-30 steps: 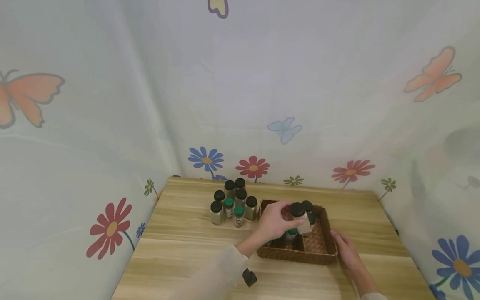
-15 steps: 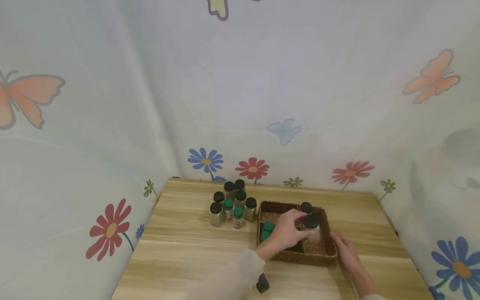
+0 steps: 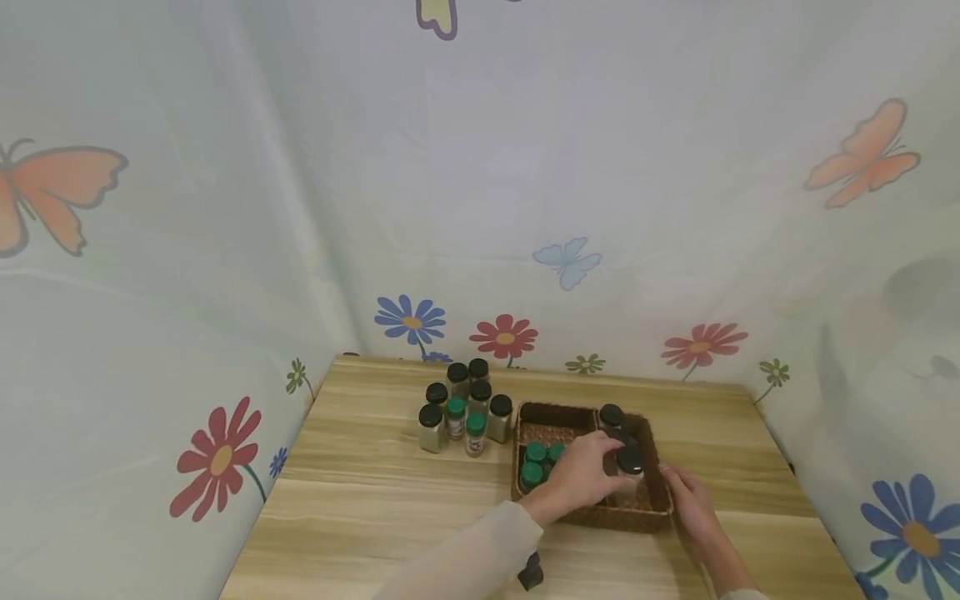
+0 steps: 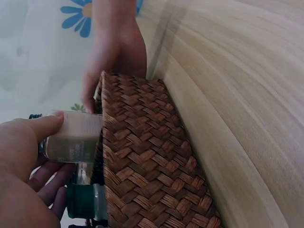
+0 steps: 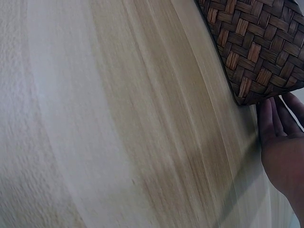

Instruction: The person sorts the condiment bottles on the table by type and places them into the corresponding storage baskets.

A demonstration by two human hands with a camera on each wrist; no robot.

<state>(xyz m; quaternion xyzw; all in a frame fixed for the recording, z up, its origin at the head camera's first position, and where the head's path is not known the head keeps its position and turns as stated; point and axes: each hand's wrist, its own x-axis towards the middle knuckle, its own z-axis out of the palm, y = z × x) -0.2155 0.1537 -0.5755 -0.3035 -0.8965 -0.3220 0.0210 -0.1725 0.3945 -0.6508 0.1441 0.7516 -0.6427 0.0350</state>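
Observation:
My left hand (image 3: 583, 473) pinches a square spice jar (image 4: 75, 142) with a black lid. In the head view it is over the right part of the brown woven basket (image 3: 626, 518); the left wrist view shows its lower end behind the basket's wall. Another black-lidded jar (image 3: 611, 414) stands at the back of that part. Green-lidded jars (image 3: 532, 475) stand in the left part, partly hidden by my left hand. My right hand (image 3: 696, 508) holds the basket's right side, thumb at the rim and fingers against the outer wall (image 5: 261, 57).
Left of the basket, a group of spice jars (image 3: 480, 398) stands on the wooden table (image 3: 360, 483), mostly black-lidded and some green-lidded. A small black object (image 3: 531, 573) shows near my left sleeve. A flower-printed curtain (image 3: 480, 183) hangs behind the table.
My left hand has carried the jar rightward, down into the right part of the basket and toward its front. My right hand stays at the basket's right side.

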